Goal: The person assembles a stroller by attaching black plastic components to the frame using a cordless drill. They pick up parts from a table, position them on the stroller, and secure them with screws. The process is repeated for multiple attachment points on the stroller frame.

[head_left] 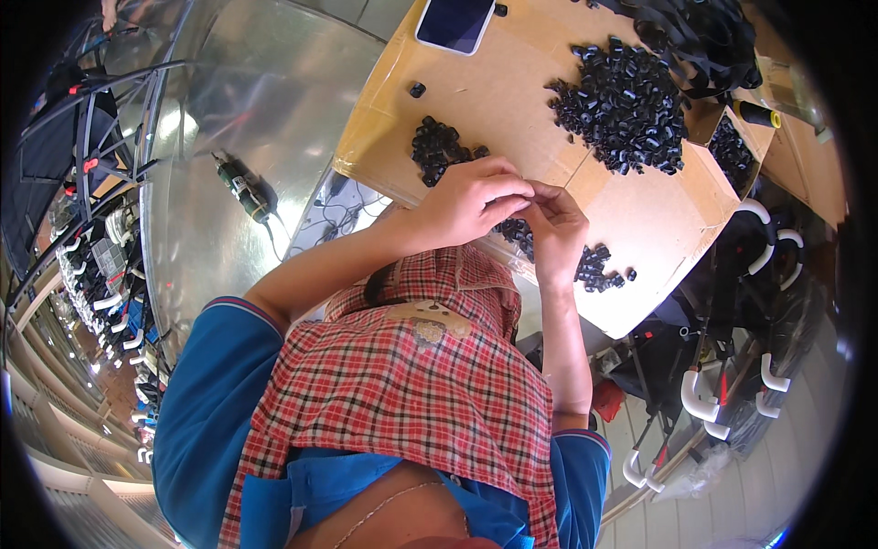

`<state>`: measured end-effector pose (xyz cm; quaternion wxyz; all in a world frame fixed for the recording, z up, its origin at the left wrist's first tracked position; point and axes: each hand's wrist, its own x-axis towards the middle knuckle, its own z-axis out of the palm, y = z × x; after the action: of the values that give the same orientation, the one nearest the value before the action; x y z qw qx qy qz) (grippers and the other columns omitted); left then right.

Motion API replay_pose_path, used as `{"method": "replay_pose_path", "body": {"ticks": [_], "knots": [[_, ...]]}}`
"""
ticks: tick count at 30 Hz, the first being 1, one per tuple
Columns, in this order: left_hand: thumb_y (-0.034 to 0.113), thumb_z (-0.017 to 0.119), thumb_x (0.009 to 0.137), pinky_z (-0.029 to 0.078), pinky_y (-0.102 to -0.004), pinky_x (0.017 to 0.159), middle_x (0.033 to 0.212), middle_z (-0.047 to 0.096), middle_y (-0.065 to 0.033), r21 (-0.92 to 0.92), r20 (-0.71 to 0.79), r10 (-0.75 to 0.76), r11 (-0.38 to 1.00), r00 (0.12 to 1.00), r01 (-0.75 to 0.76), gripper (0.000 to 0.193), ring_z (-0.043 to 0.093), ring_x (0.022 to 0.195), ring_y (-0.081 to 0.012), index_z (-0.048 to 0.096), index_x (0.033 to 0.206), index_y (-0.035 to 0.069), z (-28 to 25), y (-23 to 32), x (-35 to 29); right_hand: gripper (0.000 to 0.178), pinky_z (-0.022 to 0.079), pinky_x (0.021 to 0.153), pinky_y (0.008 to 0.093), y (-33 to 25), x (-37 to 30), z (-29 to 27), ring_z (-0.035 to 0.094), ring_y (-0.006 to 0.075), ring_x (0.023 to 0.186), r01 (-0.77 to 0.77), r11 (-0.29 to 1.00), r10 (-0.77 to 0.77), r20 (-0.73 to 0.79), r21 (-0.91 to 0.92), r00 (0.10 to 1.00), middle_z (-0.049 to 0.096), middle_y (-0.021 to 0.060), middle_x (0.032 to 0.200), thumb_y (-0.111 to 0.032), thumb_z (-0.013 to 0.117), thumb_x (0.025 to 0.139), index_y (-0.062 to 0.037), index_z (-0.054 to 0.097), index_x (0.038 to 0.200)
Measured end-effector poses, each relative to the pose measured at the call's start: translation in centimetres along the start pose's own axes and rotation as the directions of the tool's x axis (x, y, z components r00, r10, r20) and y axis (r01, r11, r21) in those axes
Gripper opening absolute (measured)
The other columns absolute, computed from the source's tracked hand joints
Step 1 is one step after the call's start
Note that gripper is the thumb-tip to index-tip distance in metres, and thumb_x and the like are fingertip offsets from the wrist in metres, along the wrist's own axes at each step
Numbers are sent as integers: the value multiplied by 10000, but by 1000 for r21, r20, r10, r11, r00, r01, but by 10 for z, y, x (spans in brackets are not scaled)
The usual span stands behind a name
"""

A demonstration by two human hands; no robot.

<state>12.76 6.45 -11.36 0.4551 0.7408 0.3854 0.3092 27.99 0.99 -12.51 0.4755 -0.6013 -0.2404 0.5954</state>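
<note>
My left hand and my right hand meet above the near edge of a cardboard-covered surface. Both are closed in a pinch, fingertips together. Whatever they hold is too small or too hidden to name. Just beyond my left hand lies a small pile of black plastic pieces. More black pieces are scattered beside my right wrist, and some show between the hands. Farther off to the right spreads a large heap of small black parts.
A phone lies at the far edge of the cardboard. Black straps, a dark spool and a small box of black parts sit far right. A corded power tool rests on the metal table. White hooked handles stand right.
</note>
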Motion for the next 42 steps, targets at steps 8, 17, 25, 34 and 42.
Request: {"method": "replay_pose_path", "body": {"ticks": [8,17,25,34,42], "knots": [[56,689,837,516,-310,619,846,640,-98,-82,3,-111,990,994,111,96,665,727,-236,636,910,25,-2,-1,-9,193,594,749,274,-3,-9,0,685,176,812,-52,998,52,23,29,998,680,157,938,81,598,875,113,602,1066],[54,734,807,501,-269,599,793,644,-73,-259,56,-239,934,969,246,139,645,695,-143,632,891,10,-5,-4,-19,207,575,759,258,-3,-11,-2,676,153,827,-39,999,38,83,3,996,684,139,938,60,625,876,84,617,1082],[52,743,800,497,-266,595,797,647,-70,-245,38,-173,953,984,177,121,630,670,-145,648,861,11,-11,0,-15,214,574,772,261,-9,-12,-4,678,160,842,-39,999,41,145,-20,989,686,137,946,71,624,872,84,616,1086],[44,748,801,516,-265,669,822,642,-61,-328,163,-240,901,957,282,121,631,759,-130,647,850,0,-17,6,-11,232,568,814,279,-5,-16,-5,681,181,875,-45,999,46,152,-11,987,685,142,962,94,620,864,87,610,1095],[36,732,812,492,-266,676,809,630,-58,-347,156,-191,908,969,235,99,616,748,-134,644,831,-6,-20,5,-8,229,581,811,304,-7,-15,-2,684,202,873,-61,995,44,222,74,974,679,157,984,101,618,865,97,604,1093]]}}
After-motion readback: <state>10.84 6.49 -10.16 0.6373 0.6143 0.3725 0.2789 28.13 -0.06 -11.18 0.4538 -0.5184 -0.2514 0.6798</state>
